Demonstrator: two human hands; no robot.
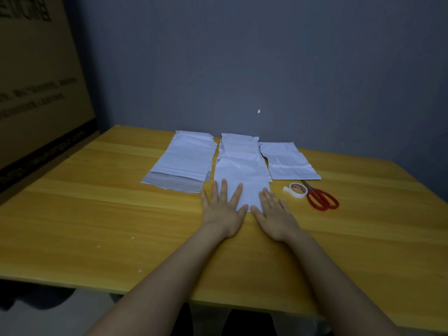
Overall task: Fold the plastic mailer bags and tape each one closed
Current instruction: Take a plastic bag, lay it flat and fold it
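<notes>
Three white plastic mailer bags lie side by side on the yellow wooden table [97, 214]. The left bag [186, 158] shows its grey flap at the near end. The middle bag [242, 175] reaches closest to me. The right bag [286, 161] lies flat beyond the tape. My left hand [223, 209] rests palm down, fingers spread, on the middle bag's near left corner. My right hand [274, 212] lies flat on its near right corner. A roll of white tape [297, 190] sits just right of my right hand.
Red-handled scissors [321, 197] lie to the right of the tape roll. A large cardboard box [36, 93] stands against the table's left side. A grey wall rises behind the table's far edge. The table's near edge runs under my forearms.
</notes>
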